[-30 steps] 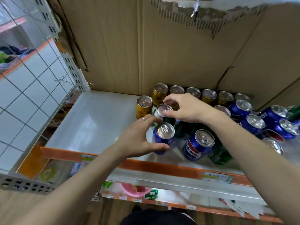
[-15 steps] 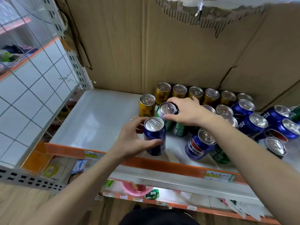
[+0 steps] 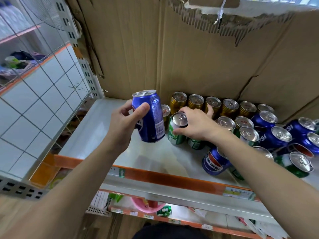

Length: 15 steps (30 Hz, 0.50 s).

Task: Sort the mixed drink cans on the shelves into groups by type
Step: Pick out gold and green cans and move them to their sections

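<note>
From the head camera we see our left hand (image 3: 123,121) wrapped around a blue can (image 3: 149,116), thumb across its front, lifted clear of the shelf (image 3: 107,135) and tilted. Our right hand (image 3: 195,125) grasps the top of a green can (image 3: 177,130) standing on the shelf, fingers curled over its rim. Both forearms reach forward from below. Gold cans (image 3: 212,104) line the cardboard (image 3: 189,57) at the back; more blue cans (image 3: 276,131) crowd the right.

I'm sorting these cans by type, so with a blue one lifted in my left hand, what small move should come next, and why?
Probably carry the blue can in your left hand rightward and set it beside the other blue cans, since it's clear of the shelf while your right hand grips a green can.
</note>
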Motion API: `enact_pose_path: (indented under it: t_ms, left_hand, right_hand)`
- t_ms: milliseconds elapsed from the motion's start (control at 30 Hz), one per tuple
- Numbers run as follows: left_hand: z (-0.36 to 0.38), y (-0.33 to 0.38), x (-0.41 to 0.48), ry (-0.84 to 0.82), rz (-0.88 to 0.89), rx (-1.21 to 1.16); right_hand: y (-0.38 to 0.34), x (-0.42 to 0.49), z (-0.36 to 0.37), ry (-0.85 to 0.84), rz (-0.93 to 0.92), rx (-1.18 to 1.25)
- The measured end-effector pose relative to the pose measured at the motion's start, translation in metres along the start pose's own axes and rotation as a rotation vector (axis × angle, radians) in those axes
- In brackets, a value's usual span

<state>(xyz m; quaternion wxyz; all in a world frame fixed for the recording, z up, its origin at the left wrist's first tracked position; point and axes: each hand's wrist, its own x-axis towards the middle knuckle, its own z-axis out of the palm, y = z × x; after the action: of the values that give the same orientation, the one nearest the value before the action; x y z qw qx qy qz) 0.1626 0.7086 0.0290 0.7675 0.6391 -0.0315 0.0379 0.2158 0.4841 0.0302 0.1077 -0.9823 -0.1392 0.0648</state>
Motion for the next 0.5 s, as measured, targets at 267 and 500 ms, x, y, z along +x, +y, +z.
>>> enact_pose_path:
  t_ms: [267, 500]
  left_hand:
    - [0.007, 0.011, 0.006, 0.023, 0.021, 0.03]
    - [0.028, 0.027, 0.014, -0.063, -0.122, -0.22]
  right_hand:
    - [0.006, -0.007, -0.02, 0.159, 0.003, 0.699]
    - [0.013, -0.031, -0.051, 0.336, -0.058, 1.328]
